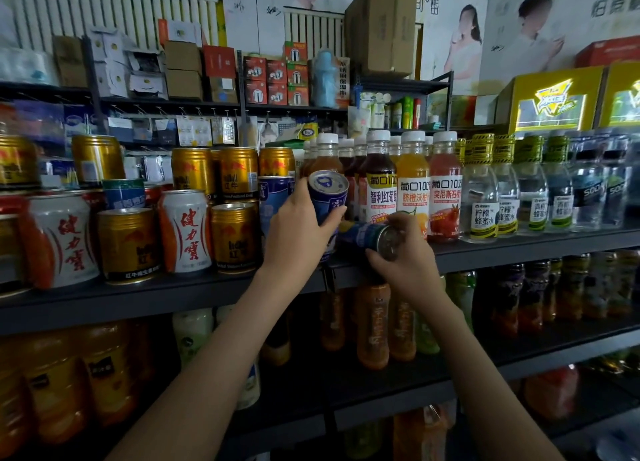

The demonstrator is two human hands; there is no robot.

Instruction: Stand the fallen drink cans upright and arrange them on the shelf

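Left hand [298,234] was wrapped around a blue metal drink can [328,201], tilted, its top facing the camera, just above the dark metal shelf [519,249]. Right hand [407,266] gripped a second blue can [363,235], lying sideways at the shelf's front edge, right by the juice bottles [412,190].

Soft, even light comes from above. The white posters [502,10] and yellow cartons [550,100] at the top right are brightest, with glare on the cartons. The juice bottles [412,190] at the middle of the drinks shelf [519,249] are sharp, their labels legible. Small glints sit on the lid of the blue can [327,192] and the metal end of the lying can [389,242]. Below that shelf's front edge everything is dim and soft. At its left and right ends the gold and white cans [128,242] and water bottles [588,190] smear, and the edge bows.
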